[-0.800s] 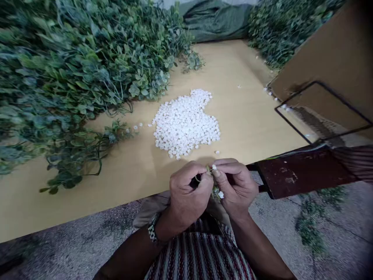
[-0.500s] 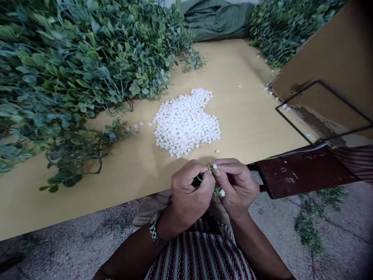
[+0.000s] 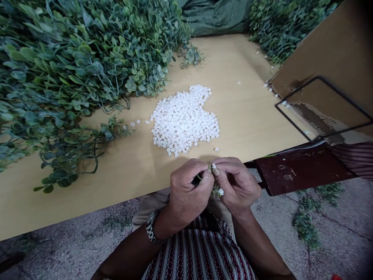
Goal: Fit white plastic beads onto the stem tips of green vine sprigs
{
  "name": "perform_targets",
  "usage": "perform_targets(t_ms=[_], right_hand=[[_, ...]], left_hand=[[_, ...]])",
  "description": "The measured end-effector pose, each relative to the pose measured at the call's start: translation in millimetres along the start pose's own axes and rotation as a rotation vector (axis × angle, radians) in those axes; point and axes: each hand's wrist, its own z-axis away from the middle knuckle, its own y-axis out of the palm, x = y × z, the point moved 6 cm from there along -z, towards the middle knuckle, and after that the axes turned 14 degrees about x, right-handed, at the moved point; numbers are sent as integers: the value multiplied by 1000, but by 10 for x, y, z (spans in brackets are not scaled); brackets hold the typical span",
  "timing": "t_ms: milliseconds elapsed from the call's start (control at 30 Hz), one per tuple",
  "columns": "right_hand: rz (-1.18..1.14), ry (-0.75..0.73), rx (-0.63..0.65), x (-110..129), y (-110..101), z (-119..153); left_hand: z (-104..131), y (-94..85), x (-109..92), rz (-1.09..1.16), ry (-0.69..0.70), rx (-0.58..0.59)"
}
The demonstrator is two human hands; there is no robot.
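Note:
My left hand (image 3: 190, 188) is closed, with thumb and forefinger pinching a thin green artificial stem (image 3: 209, 167). Facing it, my right hand (image 3: 237, 184) pinches a small white bud (image 3: 214, 166) between thumb and forefinger, right at the stem's tip. A second white bud (image 3: 221, 191) shows on the green sprig below, between my two hands; the rest of that sprig is mostly hidden by my fingers. Just beyond my hands, a heap of small white buds (image 3: 185, 120) lies on the tan tabletop (image 3: 116, 171). One loose bud (image 3: 216, 149) rests between the heap and my hands.
Piled artificial greenery (image 3: 87, 50) covers the table's left and back, with a stray sprig (image 3: 61, 171) near the front. More greenery (image 3: 285, 27) lies back right beside a cardboard piece (image 3: 329, 58) and a black wire frame (image 3: 320, 77). A dark red stool (image 3: 303, 171) stands at right.
The view has shifted slightly, so the table things sit a little higher and further left. Both hands keep nearly the same pinch at the stem and bud.

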Motion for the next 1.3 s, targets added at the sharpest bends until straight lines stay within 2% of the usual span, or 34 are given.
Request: perform_targets(t_ms=[200, 433, 700, 833, 933, 1067, 1133, 1200, 1300], right_hand=[[37, -43, -35, 10, 14, 22], [46, -71, -18, -9, 7, 8], [44, -64, -7, -34, 20, 18], [15, -104, 73, -38, -12, -14], [-99, -53, 125, -83, -67, -36], [-209, 51, -34, -159, -228, -13], [-205, 67, -94, -169, -288, 16], [-173, 81, -88, -175, -322, 47], [-112, 104, -57, -199, -380, 97]], left_hand=[[-2, 7, -12, -43, 6, 7], [-15, 18, -12, -62, 17, 11], [-25, 17, 25, -77, -44, 65], [-54, 26, 66, 2, -109, 149], [-68, 10, 109, 129, -163, 189], [-31, -49, 171, 348, -266, 207], [21, -49, 145, 460, -261, 264], [111, 25, 99, 525, -232, 400], [322, 306, 184, 498, -286, 651]])
